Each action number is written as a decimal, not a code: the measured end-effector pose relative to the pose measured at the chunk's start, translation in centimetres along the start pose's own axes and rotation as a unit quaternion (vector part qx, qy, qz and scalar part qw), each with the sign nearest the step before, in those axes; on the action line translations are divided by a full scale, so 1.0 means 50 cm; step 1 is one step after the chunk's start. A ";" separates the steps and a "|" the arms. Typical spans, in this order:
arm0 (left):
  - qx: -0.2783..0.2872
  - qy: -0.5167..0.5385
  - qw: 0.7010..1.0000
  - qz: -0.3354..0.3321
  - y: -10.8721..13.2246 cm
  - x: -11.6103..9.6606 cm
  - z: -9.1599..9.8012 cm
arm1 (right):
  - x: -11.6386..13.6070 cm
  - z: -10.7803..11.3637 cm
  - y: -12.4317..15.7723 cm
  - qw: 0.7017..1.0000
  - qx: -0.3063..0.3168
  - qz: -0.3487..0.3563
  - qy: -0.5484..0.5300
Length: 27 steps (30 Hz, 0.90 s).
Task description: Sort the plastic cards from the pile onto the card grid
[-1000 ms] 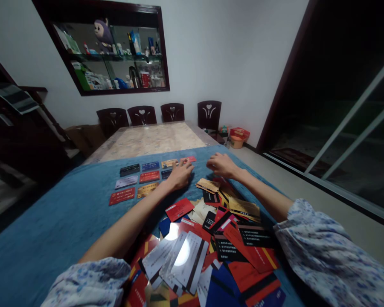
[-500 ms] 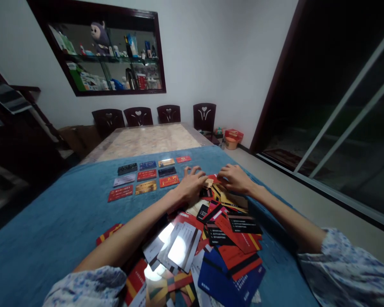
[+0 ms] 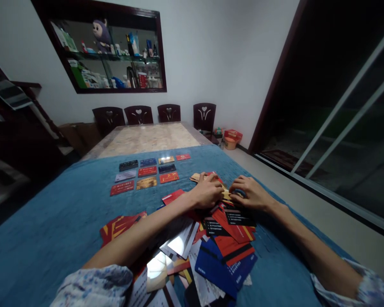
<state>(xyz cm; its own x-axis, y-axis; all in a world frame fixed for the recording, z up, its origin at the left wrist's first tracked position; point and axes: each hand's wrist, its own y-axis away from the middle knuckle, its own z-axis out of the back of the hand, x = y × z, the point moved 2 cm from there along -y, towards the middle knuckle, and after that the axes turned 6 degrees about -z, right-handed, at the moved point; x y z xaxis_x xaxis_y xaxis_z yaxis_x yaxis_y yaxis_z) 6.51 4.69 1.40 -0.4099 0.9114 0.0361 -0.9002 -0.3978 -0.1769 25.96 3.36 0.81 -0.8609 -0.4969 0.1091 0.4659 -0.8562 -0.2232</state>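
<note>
A loose heap of bank-style cards, among them a blue card [image 3: 214, 264] and an orange-red card [image 3: 233, 249], spreads over the blue cloth [image 3: 67, 204]. At the heap's far end my left hand [image 3: 208, 192] bends its fingers down onto a gold card [image 3: 226, 196]; its thumb is hidden. Facing it, my right hand [image 3: 251, 192] has thumb and fingertips brought together at the same card's right edge. Black cards with white print [image 3: 240, 216] lie just below the right hand. My left forearm covers part of the heap.
Beyond the heap on the left, several cards lie in rows, including a red card [image 3: 122, 187] and a gold patterned card [image 3: 146, 183]. Red-and-yellow cards [image 3: 120, 227] lie left of my forearm. Dark chairs [image 3: 138, 115] stand at the table's far end.
Both hands have moved nearer to me over the heap, the left also rightward. Light cards beyond the left hand and red cards beside its wrist are now uncovered. Several heap cards have shifted.
</note>
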 end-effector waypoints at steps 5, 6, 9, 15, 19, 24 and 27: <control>0.027 0.024 0.999 0.012 -0.006 -0.002 -0.013 | -0.006 0.000 0.019 1.000 0.022 0.013 -0.014; 0.031 0.027 0.999 0.015 -0.007 -0.003 -0.014 | -0.009 -0.002 0.021 0.999 0.025 0.018 -0.022; 0.043 0.031 0.998 0.026 -0.010 -0.006 -0.014 | -0.018 -0.009 0.026 0.997 0.019 0.035 -0.060; 0.056 0.038 0.996 0.059 -0.012 -0.012 -0.010 | -0.028 -0.026 0.030 0.993 0.001 0.035 -0.112; 0.053 0.056 0.994 0.081 -0.011 -0.014 -0.009 | -0.031 -0.032 0.029 0.992 0.007 0.023 -0.126; 0.034 0.069 0.993 0.087 -0.008 -0.014 -0.015 | -0.036 -0.037 0.027 0.992 0.004 0.022 -0.127; 0.027 0.065 0.994 0.081 -0.006 -0.012 -0.024 | -0.035 -0.036 0.027 0.992 -0.003 0.034 -0.122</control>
<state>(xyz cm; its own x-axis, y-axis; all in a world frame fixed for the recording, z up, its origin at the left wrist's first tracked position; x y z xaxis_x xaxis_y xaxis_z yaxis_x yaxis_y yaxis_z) 7.20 4.41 0.27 -0.5300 0.8399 -0.1170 -0.8324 -0.5416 -0.1170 27.70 3.32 -1.43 -0.7520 -0.5743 0.3236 0.5201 -0.8185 -0.2440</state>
